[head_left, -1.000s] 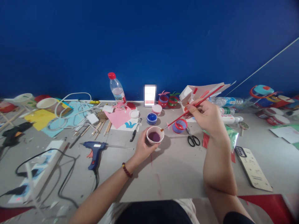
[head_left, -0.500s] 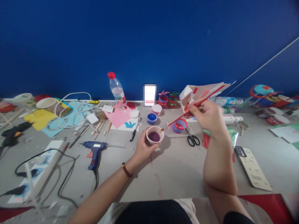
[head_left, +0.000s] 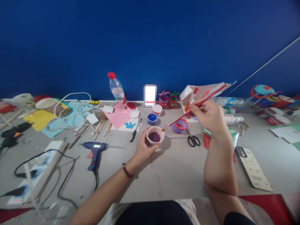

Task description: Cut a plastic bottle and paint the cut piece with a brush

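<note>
Over grey tabletop (head_left: pixel 180 168) before blue wall (head_left: pixel 150 47), left fingers (head_left: pixel 142 144) hold cup (head_left: pixel 154 130), right fingers (head_left: pixel 196 112) paintbrush (head_left: pixel 178 118)

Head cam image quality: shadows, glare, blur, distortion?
Head view: soft shadow on the table right of the cup and left hand; highlights on the green foil; white upright rectangle bright and pixelated; tubs at far right look soft and stretched; right hand and paintbrush readable, though fine detail is soft.
</note>
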A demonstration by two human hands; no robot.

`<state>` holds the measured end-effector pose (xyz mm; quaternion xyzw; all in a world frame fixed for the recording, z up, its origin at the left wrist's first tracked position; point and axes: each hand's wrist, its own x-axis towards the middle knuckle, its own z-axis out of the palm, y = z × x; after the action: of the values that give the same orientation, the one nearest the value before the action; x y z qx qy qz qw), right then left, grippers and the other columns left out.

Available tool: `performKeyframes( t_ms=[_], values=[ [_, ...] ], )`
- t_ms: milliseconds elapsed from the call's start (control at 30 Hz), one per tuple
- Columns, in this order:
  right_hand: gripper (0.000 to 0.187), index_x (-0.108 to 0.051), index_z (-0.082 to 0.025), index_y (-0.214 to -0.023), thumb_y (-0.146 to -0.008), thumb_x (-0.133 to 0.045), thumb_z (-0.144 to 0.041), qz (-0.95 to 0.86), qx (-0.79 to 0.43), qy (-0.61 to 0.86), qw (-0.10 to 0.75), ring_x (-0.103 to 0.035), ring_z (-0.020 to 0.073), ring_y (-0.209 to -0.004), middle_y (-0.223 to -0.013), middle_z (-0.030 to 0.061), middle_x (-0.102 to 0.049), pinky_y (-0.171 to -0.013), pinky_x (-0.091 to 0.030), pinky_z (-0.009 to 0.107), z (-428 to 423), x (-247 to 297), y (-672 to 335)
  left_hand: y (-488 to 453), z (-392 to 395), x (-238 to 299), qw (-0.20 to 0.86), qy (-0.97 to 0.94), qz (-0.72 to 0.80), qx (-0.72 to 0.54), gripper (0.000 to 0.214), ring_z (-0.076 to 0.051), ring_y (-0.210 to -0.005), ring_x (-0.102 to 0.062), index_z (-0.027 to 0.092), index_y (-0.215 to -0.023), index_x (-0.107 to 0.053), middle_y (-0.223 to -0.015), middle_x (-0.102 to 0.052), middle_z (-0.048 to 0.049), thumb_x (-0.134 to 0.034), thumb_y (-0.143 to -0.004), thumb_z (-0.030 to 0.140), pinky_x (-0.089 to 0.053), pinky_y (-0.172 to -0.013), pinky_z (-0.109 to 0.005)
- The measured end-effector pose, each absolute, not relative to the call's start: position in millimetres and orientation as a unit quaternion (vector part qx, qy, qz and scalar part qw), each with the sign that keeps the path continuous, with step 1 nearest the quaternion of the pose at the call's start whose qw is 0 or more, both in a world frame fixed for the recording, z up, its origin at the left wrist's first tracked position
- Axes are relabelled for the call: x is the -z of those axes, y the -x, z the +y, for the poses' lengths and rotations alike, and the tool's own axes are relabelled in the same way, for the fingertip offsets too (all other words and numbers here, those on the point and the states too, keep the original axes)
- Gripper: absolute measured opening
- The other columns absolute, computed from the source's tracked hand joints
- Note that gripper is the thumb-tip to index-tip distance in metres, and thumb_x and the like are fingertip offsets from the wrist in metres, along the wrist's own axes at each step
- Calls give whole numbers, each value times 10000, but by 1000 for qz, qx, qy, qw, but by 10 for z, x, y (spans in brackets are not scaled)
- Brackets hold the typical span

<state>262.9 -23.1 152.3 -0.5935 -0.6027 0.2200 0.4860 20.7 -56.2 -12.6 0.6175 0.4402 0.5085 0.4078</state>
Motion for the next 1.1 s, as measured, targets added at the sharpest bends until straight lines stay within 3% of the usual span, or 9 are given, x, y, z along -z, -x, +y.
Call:
performKeyframes(
  t_ms=[400, 567, 800, 1100],
  values=[
    [300, -615, -262, -819, -812, -736, -536, -585, -218, 595, 506, -729, 259, -596, -646, 16, -710, -605, -613, 415, -219, -1513, -2644, -204, -556, 135, 404, -623, 437, -509, 701, -284, -1218, -608, 246, -1340, -520, -1317, -609, -108, -824, -710, 286, -496, -1047, -467],
    [318, -615, -271, -842, -790, -754, -552, -560, -281, 563, 539, -738, 261, -620, -649, 17, -707, -627, -649, 426, -178, -1510, -2650, -202, -556, 136, 392, -630, 434, -510, 706, -283, -1223, -605, 245, -1345, -520, -1324, -609, -110, -826, -711, 282, -496, -1048, -464],
    [420, -546, -279, -911, -750, -777, -590, -579, -411, 521, 474, -763, 264, -712, -784, 22, -747, -710, -672, 453, -143, -1528, -2634, -208, -552, 119, 390, -631, 436, -509, 697, -288, -1227, -610, 235, -1340, -518, -1328, -617, -117, -824, -719, 318, -496, -1049, -470],
    [412, -514, -281, -937, -780, -733, -592, -594, -396, 534, 454, -771, 288, -801, -775, 31, -746, -694, -672, 450, -125, -1518, -2626, -206, -567, 87, 400, -632, 435, -501, 701, -291, -1252, -595, 237, -1350, -513, -1351, -604, -118, -819, -724, 310, -480, -1070, -476]
  ],
)
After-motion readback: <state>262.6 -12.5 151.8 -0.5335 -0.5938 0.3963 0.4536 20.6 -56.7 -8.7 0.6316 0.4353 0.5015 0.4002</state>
